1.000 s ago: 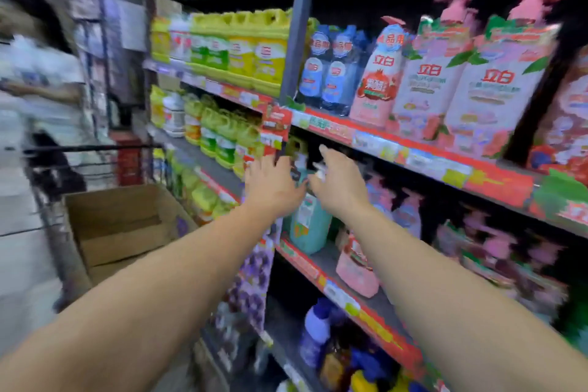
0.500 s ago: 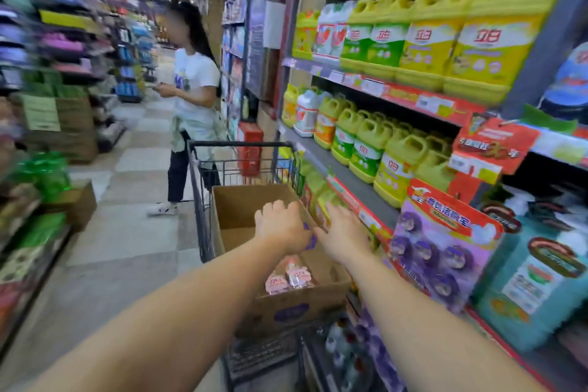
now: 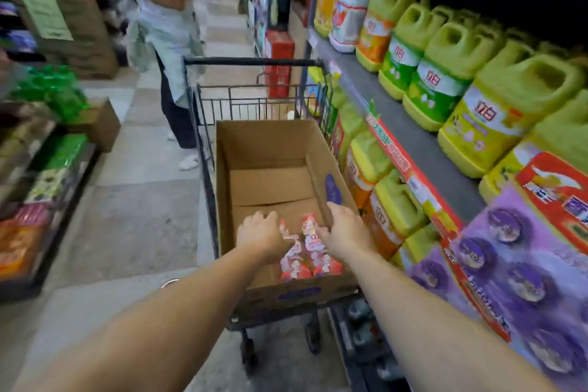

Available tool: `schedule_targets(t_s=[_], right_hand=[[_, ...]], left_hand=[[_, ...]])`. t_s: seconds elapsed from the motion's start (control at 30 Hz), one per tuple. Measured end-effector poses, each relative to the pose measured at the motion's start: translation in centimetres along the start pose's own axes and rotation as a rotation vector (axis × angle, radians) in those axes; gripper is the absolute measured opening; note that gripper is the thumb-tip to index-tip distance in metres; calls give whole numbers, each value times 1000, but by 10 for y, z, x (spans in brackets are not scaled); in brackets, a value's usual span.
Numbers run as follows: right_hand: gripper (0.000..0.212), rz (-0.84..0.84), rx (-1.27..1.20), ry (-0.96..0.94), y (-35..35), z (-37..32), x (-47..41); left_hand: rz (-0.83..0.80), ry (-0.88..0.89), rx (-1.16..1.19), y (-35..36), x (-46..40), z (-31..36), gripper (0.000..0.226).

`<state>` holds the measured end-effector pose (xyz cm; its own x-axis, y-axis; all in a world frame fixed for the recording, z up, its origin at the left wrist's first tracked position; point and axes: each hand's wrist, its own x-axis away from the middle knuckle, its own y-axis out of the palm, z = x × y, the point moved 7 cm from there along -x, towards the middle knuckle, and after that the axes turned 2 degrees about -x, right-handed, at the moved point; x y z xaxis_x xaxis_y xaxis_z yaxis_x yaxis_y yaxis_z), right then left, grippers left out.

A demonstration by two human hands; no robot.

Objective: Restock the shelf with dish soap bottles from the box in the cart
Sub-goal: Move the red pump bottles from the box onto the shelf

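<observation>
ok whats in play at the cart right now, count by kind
dish soap bottles: 2
cardboard box: 1
cart: 1
hands, left hand and right hand: 2
total: 6

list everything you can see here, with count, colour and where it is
dish soap bottles: two, pink and white, at the near end of the box
cardboard box: one, brown, in the cart
shopping cart: one, dark metal, in the aisle beside the shelf
detergent jugs: many, mostly yellow-green, on the right shelf
purple blister packs: several, hanging on the shelf front
red box: one, on the floor beyond the cart
other person: one, white top, left of the cart
left hand: reaching to the left bottle
right hand: reaching to the right bottle
</observation>
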<state>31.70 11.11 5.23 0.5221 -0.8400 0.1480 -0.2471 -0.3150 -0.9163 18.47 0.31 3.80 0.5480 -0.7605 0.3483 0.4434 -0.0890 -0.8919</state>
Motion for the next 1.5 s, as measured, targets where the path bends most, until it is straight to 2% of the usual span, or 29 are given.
schedule_targets(t_s=[0.17,0.27,0.33,0.4,0.47,0.57,0.63,0.73,0.83,1.03,1.1,1.2,1.33,1.5], right_hand=[[62,-200,-34,3,55,27,-54],[57,-322,-25,0,91,31,-73],[63,-421,-42,8,117,34,-80],[68,-499,-87,15,141,39,-88],[70,-545,-117,35,159,46,-95],[75,-585,-102,117,184,62,-102],[77,-615,-130,182,199,68,-101],[77,-607,-170,212,212,68,-105],[81,-602,-218,261,219,69,-112],[86,-624,-267,309,236,62,-109],[83,-612,-232,338,244,63,-114],[77,-600,-231,353,255,59,-126],[83,-587,-390,441,264,61,-129],[86,-488,-541,454,243,56,-125]], left_hand=[[-176,-153,29,65,-55,-19,82],[-337,-171,88,91,-61,-22,81],[-452,-163,162,107,-70,-24,84],[-551,-165,276,123,-77,-24,88],[-628,-202,500,145,-88,-24,86],[-649,-305,803,186,-109,-35,92],[-675,-434,888,211,-112,-46,85],[-746,-599,1044,236,-104,-48,54],[-750,-698,1153,245,-100,-50,39],[-748,-824,1171,239,-99,-75,44],[-759,-824,1164,240,-100,-77,43],[-739,-830,1222,249,-104,-75,60],[-689,-843,1216,246,-106,-73,71],[-517,-789,1250,224,-111,-72,72]])
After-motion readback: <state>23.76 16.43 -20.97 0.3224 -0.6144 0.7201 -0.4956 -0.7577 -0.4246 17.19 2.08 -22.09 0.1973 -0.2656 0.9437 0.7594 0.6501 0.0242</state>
